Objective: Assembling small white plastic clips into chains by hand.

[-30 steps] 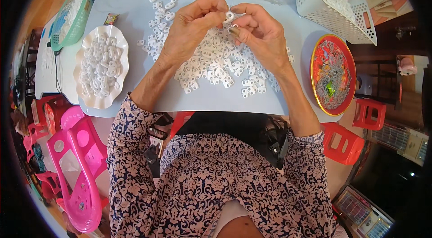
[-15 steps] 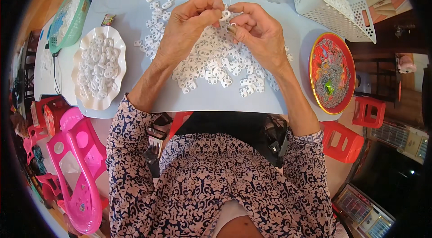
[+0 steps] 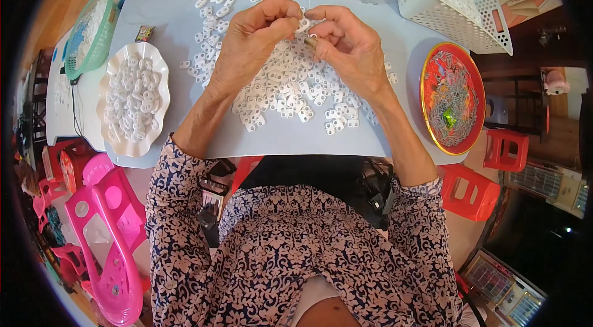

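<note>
The one thing that seems to bear printing is a small colourful packet (image 3: 144, 33) beyond the white scalloped dish (image 3: 127, 148); its lettering is too small to read. The red bowl (image 3: 472, 80) has bright coloured decoration inside, largely covered by grey metal parts (image 3: 457, 95) and a shiny green item (image 3: 450, 119).

The left hand (image 3: 256, 37) pinches a small white piece (image 3: 303, 25) between thumb and forefinger, above the far part of the tabletop (image 3: 185, 104). The right hand (image 3: 349, 46) is curled just beside it, forefinger tip near the piece; a whitish bit shows at its thumb, and whether its fingers grip that or the piece itself, I cannot tell.

Beneath and around the hands spreads a pile of loose white pieces (image 3: 287, 74) with round holes. More lie heaped in the scalloped dish, and a white perforated basket (image 3: 432, 21) stands at the far right.

Compared with half a second ago, the hands remain together, the piece appears more slanted, and the whole view has drifted slightly; the dish, pile and bowl keep their arrangement on the tabletop
</note>
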Demonstrator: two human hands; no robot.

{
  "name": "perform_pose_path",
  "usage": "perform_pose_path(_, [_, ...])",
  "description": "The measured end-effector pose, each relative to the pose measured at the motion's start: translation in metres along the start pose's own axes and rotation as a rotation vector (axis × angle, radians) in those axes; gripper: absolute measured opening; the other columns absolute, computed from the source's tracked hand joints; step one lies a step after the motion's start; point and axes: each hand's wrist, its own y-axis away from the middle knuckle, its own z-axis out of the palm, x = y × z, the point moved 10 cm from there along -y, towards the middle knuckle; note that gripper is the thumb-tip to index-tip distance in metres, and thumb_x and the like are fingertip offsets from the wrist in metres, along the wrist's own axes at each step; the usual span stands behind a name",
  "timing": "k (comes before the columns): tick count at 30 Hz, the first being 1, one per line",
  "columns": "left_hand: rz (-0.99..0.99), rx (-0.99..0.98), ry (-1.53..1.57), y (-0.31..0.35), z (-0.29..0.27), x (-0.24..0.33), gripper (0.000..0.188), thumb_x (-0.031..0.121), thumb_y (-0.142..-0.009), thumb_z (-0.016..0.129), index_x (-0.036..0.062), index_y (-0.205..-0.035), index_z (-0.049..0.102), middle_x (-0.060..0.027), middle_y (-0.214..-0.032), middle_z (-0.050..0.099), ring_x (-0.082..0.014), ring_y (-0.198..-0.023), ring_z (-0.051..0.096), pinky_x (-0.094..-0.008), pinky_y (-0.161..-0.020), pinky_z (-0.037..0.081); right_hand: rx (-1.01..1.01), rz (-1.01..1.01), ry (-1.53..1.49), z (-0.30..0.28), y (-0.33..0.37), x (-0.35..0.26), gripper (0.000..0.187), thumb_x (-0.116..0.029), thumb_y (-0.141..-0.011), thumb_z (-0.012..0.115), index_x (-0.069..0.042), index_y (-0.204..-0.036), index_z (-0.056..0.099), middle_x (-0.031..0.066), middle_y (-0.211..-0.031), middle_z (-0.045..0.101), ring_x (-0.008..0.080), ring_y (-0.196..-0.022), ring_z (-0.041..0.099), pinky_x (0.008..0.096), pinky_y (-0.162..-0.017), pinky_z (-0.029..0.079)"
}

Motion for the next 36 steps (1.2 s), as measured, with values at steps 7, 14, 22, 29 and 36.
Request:
perform_pose_path(7, [0.022,-0.008,-0.090,0.001,0.000,0.005,0.014,0.006,-0.086,0.058,0.0012,-0.096,0.065,0.0020,-0.084,0.061,-0.0051,-0.077,0.054,-0.0215,-0.072,0.045,-0.016,0.009,0.016,0.002,-0.001,-0.003,0.031,0.002,-0.082,0.058,0.000,-0.113,0.054,0.0029,-0.077,0.063,0.0045,-0.065,0.055,0.0204,-0.058,0.045])
perform_pose_path(14, [-0.197,0.065,0.120,0.002,-0.003,-0.020,0.015,0.012,-0.084,0.062,0.0038,-0.096,0.067,-0.0004,-0.079,0.061,-0.0106,-0.072,0.056,-0.0232,-0.068,0.045,-0.024,0.020,-0.007,0.002,-0.001,-0.003,0.032,0.002,-0.082,0.057,0.001,-0.115,0.053,0.0014,-0.077,0.062,0.0033,-0.063,0.052,0.0195,-0.057,0.044])
perform_pose_path(22, [-0.072,0.019,0.009,0.002,0.001,-0.008,0.013,0.009,-0.085,0.059,0.0030,-0.095,0.066,0.0008,-0.076,0.060,-0.0087,-0.071,0.055,-0.0215,-0.066,0.043,-0.020,0.020,0.008,0.002,0.001,-0.002,0.033,0.002,-0.082,0.057,0.001,-0.115,0.053,0.0009,-0.077,0.061,0.0031,-0.064,0.052,0.0191,-0.057,0.043])
perform_pose_path(29, [0.017,-0.099,-0.208,0.002,0.013,0.009,0.007,0.006,-0.087,0.057,0.0019,-0.090,0.062,0.0035,-0.075,0.057,-0.0031,-0.071,0.050,-0.0184,-0.064,0.040,-0.002,0.034,-0.037,0.000,0.000,0.004,0.028,0.003,-0.081,0.058,0.001,-0.109,0.054,0.0004,-0.075,0.060,0.0029,-0.064,0.052,0.0187,-0.058,0.044])
perform_pose_path(36, [0.070,-0.022,-0.207,0.002,0.011,0.015,0.015,0.015,-0.091,0.054,0.0016,-0.092,0.060,0.0029,-0.071,0.055,-0.0059,-0.070,0.050,-0.0211,-0.063,0.041,0.053,0.011,-0.055,-0.005,-0.001,0.000,0.025,0.003,-0.080,0.059,0.002,-0.104,0.055,0.0010,-0.076,0.059,0.0043,-0.065,0.054,0.0189,-0.059,0.045])
